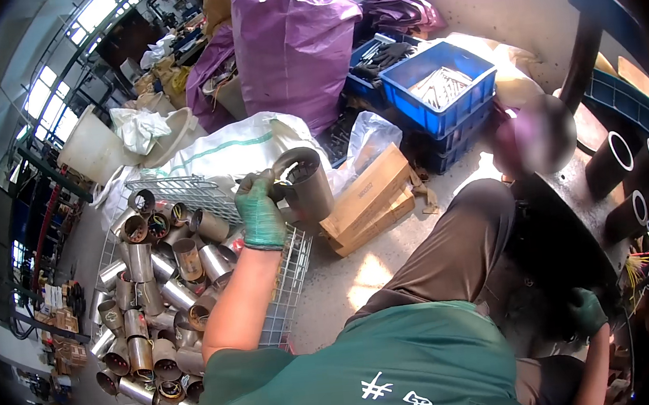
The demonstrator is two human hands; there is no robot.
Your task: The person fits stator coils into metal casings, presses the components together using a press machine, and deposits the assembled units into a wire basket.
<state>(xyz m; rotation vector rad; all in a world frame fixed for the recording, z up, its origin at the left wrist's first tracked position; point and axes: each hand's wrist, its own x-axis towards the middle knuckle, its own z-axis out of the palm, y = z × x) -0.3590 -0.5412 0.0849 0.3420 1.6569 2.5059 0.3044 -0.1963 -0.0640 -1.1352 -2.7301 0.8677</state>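
Metal tube point(311, 191) hangs near the wire basket point(286, 304), the left hand point(258, 210) closed on its side by the rim — likely because it's too wide to encircle; right hand point(587, 311) — fingers' state, cannot tell.

Right of the blue plastic crate point(427, 117), a round blur point(535, 139) masks what lies behind. The crate's pale pieces point(445, 87) are too small to identify. Well below-right of it, shadow obscures the gloved right hand's point(587, 311) grip; the lower edge cuts its forearm point(595, 370).
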